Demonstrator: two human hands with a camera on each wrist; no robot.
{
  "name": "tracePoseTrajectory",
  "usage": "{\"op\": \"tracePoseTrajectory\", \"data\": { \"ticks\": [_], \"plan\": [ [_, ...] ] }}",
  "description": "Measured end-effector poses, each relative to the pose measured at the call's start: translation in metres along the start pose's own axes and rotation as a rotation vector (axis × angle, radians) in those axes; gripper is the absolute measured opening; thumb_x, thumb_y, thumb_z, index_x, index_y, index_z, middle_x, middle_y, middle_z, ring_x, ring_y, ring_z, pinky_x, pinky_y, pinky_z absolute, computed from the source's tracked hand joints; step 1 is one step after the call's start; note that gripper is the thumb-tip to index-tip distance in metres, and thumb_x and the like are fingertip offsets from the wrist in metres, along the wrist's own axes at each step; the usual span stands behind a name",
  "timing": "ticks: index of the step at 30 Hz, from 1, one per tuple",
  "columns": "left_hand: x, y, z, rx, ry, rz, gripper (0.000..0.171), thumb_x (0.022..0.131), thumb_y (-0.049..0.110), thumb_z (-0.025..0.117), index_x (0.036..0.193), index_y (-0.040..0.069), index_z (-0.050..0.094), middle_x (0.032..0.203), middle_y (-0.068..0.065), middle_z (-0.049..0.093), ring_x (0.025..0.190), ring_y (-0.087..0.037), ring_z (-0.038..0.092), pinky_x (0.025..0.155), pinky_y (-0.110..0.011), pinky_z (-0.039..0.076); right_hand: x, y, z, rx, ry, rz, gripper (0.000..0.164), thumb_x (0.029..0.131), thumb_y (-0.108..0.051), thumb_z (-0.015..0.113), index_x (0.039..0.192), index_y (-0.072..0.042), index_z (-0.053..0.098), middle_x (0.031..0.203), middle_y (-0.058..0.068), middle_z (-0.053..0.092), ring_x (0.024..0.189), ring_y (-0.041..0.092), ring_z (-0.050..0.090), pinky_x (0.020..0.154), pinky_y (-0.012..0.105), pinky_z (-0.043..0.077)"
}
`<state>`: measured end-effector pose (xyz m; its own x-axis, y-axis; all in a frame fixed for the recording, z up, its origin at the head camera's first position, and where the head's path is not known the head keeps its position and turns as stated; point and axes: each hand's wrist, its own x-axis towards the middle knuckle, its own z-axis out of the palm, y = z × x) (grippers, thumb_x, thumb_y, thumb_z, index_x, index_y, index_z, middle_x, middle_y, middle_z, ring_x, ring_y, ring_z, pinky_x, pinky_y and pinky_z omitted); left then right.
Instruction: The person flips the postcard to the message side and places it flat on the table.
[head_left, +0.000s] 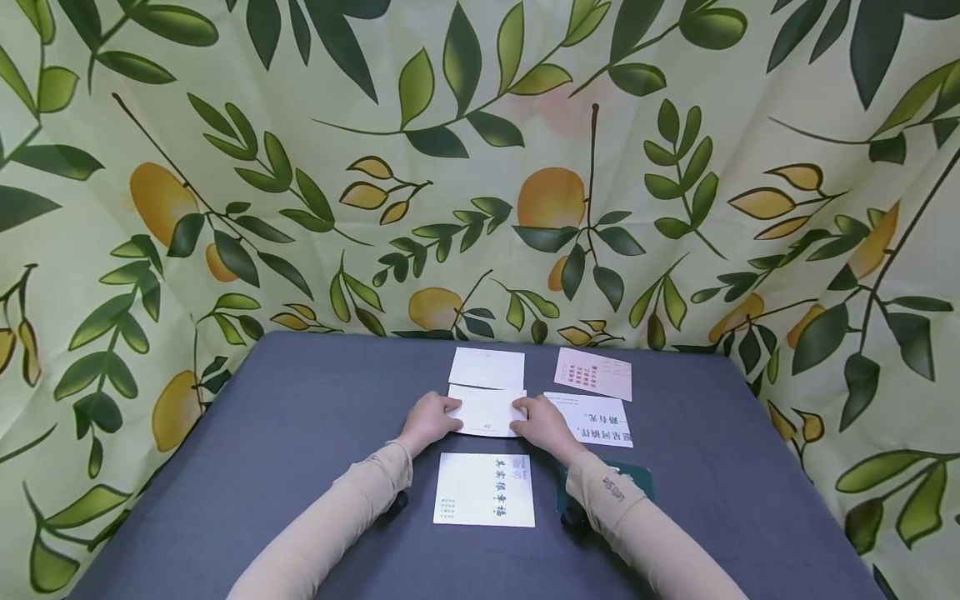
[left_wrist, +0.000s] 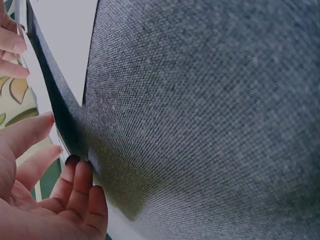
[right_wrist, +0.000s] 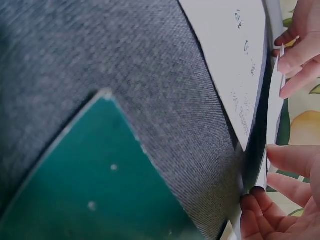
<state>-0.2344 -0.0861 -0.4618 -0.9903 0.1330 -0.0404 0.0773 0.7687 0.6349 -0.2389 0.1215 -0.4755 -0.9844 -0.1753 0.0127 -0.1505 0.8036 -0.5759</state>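
Note:
A blank white card (head_left: 487,413) is held between both hands, one at each short side, just off the table. My left hand (head_left: 430,420) pinches its left side, thumb on top and fingers beneath. On its right side my right hand (head_left: 545,423) grips in the same way. In the left wrist view the left hand (left_wrist: 55,185) shows its lower fingers curled under the edge. Another blank white card (head_left: 487,367) lies just behind the held one. Nearer the front lies a white card with handwritten characters (head_left: 472,490).
To the right lie a pink card with red writing (head_left: 594,373) and a white card with large dark characters (head_left: 603,417), partly behind the right hand. A green dotted flat object (right_wrist: 110,175) lies under the right forearm. Leaf-and-fruit patterned cloth (head_left: 480,183) hangs behind the grey-blue table (head_left: 315,383).

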Motion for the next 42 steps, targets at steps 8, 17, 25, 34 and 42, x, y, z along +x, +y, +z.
{"op": "tracePoseTrajectory", "data": {
  "ticks": [8,17,25,34,42],
  "plan": [
    [-0.001,0.000,0.005,0.082,0.001,0.004,0.042,0.073,0.014,0.074,0.113,0.004,0.067,0.104,-0.019,0.061,0.094,-0.032,0.057,0.080,-0.045,0.044,0.000,0.001,0.005,-0.021,-0.009,0.040,0.038,0.076,-0.014,0.073,0.111,-0.002,0.067,0.094,0.015,0.068,0.075,0.020,0.055,0.069,0.033,0.047],
    [0.002,0.002,0.008,0.133,-0.022,-0.007,0.040,0.072,0.014,0.075,0.111,0.006,0.069,0.111,-0.017,0.065,0.105,-0.034,0.057,0.085,-0.050,0.043,0.001,0.001,0.004,-0.103,-0.037,0.000,0.036,0.076,-0.015,0.074,0.109,-0.002,0.067,0.100,0.017,0.068,0.091,0.030,0.062,0.086,0.043,0.049],
    [0.005,0.002,0.006,0.169,-0.039,-0.017,0.040,0.075,0.018,0.074,0.113,0.008,0.068,0.118,-0.012,0.065,0.113,-0.033,0.055,0.089,-0.052,0.042,0.002,-0.001,0.003,-0.138,-0.057,0.005,0.036,0.078,-0.016,0.072,0.111,-0.003,0.066,0.103,0.016,0.066,0.091,0.028,0.062,0.085,0.042,0.050],
    [0.005,-0.001,0.006,0.165,-0.015,-0.022,0.040,0.077,0.020,0.073,0.115,0.009,0.067,0.116,-0.013,0.065,0.112,-0.032,0.057,0.091,-0.050,0.041,0.005,-0.001,0.003,-0.099,-0.051,0.020,0.036,0.080,-0.016,0.069,0.112,-0.002,0.064,0.094,0.012,0.067,0.082,0.022,0.060,0.079,0.038,0.050],
    [-0.005,-0.009,-0.002,0.043,-0.008,0.010,0.040,0.078,0.018,0.071,0.114,0.001,0.066,0.085,-0.010,0.062,0.076,-0.019,0.054,0.066,-0.030,0.044,-0.007,0.001,-0.004,0.086,-0.053,0.063,0.039,0.085,-0.019,0.063,0.120,-0.001,0.060,0.065,0.002,0.053,0.057,0.014,0.045,0.051,0.026,0.033]
  ]
}}
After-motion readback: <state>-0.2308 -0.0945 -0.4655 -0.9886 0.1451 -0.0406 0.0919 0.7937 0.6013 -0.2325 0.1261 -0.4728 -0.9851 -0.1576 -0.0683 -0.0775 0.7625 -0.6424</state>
